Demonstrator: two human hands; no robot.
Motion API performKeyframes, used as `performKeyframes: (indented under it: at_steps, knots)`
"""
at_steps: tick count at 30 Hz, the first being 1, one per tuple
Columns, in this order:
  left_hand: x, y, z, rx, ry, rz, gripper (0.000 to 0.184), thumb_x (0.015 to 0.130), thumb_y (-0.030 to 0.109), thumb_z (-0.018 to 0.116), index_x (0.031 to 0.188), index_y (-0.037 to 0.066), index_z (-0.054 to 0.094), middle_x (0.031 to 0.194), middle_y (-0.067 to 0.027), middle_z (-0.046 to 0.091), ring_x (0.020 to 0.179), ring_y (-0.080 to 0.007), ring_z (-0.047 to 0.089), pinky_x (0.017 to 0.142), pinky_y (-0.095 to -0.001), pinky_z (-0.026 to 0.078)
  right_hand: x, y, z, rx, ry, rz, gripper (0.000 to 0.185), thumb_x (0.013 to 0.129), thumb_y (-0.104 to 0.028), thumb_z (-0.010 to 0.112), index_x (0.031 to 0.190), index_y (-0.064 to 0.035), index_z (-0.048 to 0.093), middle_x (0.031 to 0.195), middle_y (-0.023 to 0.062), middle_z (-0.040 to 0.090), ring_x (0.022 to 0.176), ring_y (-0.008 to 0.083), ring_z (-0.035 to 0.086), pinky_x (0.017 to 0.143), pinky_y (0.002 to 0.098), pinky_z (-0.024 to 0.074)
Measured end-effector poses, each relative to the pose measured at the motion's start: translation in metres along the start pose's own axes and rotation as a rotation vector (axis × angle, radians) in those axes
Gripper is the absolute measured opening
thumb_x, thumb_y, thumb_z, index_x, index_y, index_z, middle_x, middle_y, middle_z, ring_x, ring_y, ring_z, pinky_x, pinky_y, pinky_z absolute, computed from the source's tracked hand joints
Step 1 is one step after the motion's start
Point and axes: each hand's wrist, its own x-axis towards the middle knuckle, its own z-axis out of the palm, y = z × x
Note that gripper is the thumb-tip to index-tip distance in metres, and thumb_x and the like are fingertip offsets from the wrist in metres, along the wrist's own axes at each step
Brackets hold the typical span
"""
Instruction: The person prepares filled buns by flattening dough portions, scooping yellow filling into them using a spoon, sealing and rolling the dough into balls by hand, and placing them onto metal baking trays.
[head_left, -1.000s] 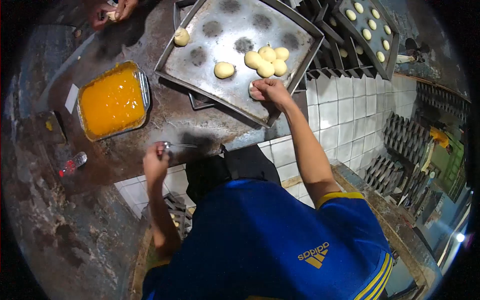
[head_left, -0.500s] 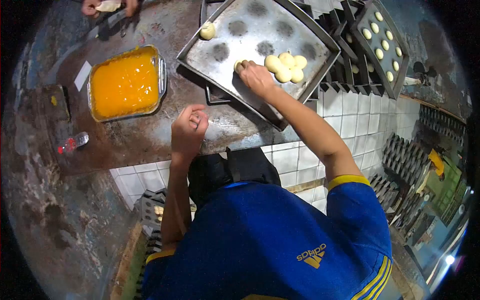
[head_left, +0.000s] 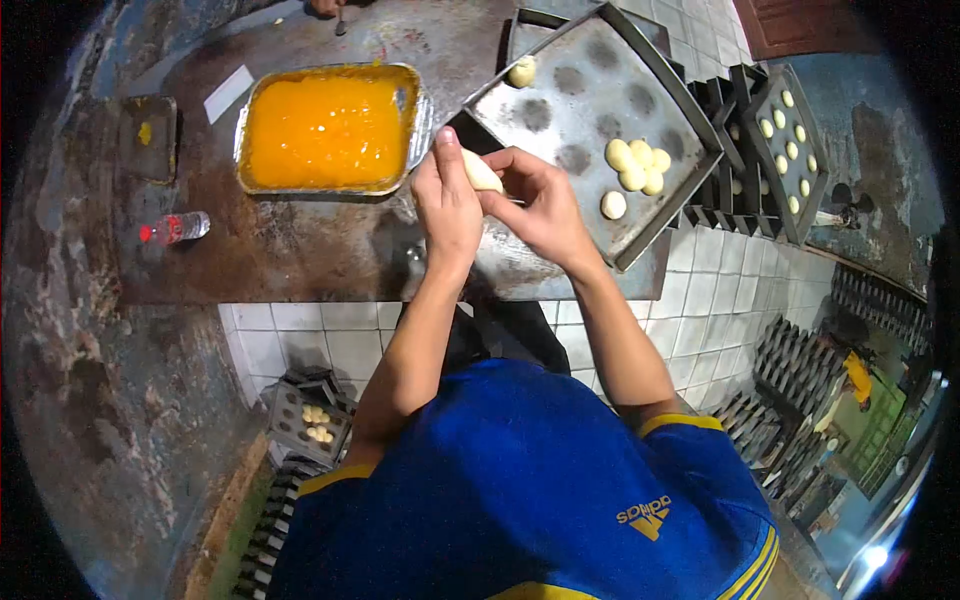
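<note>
My left hand [head_left: 447, 203] is closed around a pale piece of dough [head_left: 482, 173], thumb pointing up. Fingers and thumb of my right hand [head_left: 543, 208] pinch the same dough from the other side. Both hands are over the table edge, between an orange-filled tray and a metal baking tray [head_left: 567, 117]. On that baking tray lie a cluster of round dough balls [head_left: 637, 163], one separate dough ball [head_left: 613, 205] nearer me, and another dough ball [head_left: 522, 71] at the far left corner. Dark round marks show on its surface.
A foil-lined tray of glossy orange filling [head_left: 330, 130] stands left of my hands. Farther left are a small bottle with a red cap [head_left: 175, 228] and a dark shallow tray [head_left: 148, 140]. Stacked trays with dough balls [head_left: 780, 150] stand right. Another person's hand [head_left: 325, 6] shows at the top.
My right hand has left the baking tray and come to my left hand, which has risen; dough is now between them. The view has shifted, so table items appear farther right.
</note>
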Motion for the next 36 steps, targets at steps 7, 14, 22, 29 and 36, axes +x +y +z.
performKeyframes:
  at_steps: [7, 14, 22, 29, 36]
  knots:
    - [0.001, 0.073, -0.066, -0.092, 0.061, 0.204, 0.064, 0.114, 0.054, 0.04, 0.087, 0.0, 0.061, 0.078, -0.0018, 0.059, 0.073, -0.0127, 0.055, 0.064, -0.0332, 0.045, 0.026, -0.02, 0.122, 0.093, 0.391, -0.265, 0.024, 0.092, -0.017, 0.084, 0.093, 0.0007, 0.067, 0.084, 0.0025, 0.07, 0.079, 0.0075, 0.063, 0.071, 0.0256, 0.0519]
    - [0.019, 0.09, -0.163, -0.298, -0.444, 0.054, 0.027, 0.111, 0.033, 0.059, 0.103, 0.007, 0.061, 0.095, 0.0015, 0.062, 0.083, -0.0046, 0.057, 0.072, -0.0214, 0.046, 0.045, -0.044, 0.164, 0.203, 0.271, -0.224, 0.024, 0.099, -0.019, 0.079, 0.088, 0.0012, 0.073, 0.08, 0.0019, 0.074, 0.07, 0.0049, 0.062, 0.062, 0.0231, 0.0502]
    - [0.022, 0.092, -0.21, -0.665, -0.265, -0.227, 0.038, 0.111, 0.048, 0.051, 0.116, 0.012, 0.057, 0.102, -0.0082, 0.072, 0.091, -0.0173, 0.071, 0.078, -0.0305, 0.056, 0.039, -0.102, 0.186, 0.051, -0.127, 0.103, 0.039, 0.103, -0.035, 0.073, 0.095, 0.0022, 0.078, 0.08, 0.0005, 0.072, 0.069, 0.0045, 0.061, 0.06, 0.0231, 0.0472]
    - [0.002, 0.013, -0.241, 0.108, -0.56, 0.358, 0.039, 0.082, 0.015, 0.086, 0.117, 0.007, 0.071, 0.111, -0.013, 0.075, 0.112, -0.0278, 0.07, 0.101, -0.0402, 0.053, 0.028, -0.07, 0.191, -0.593, -0.062, -0.182, 0.044, 0.105, -0.042, 0.062, 0.105, -0.0008, 0.078, 0.092, 0.0172, 0.061, 0.096, 0.0359, 0.065, 0.086, 0.0427, 0.0519]
    - [0.012, 0.015, -0.296, 0.462, -0.392, 0.103, 0.036, 0.084, 0.009, 0.082, 0.119, 0.001, 0.073, 0.113, -0.015, 0.078, 0.105, -0.0292, 0.075, 0.096, -0.0414, 0.058, -0.062, 0.249, 0.125, -1.304, -0.127, 0.273, 0.036, 0.092, -0.019, 0.07, 0.122, -0.0011, 0.063, 0.121, 0.0214, 0.066, 0.111, 0.0425, 0.067, 0.088, 0.0511, 0.0583]
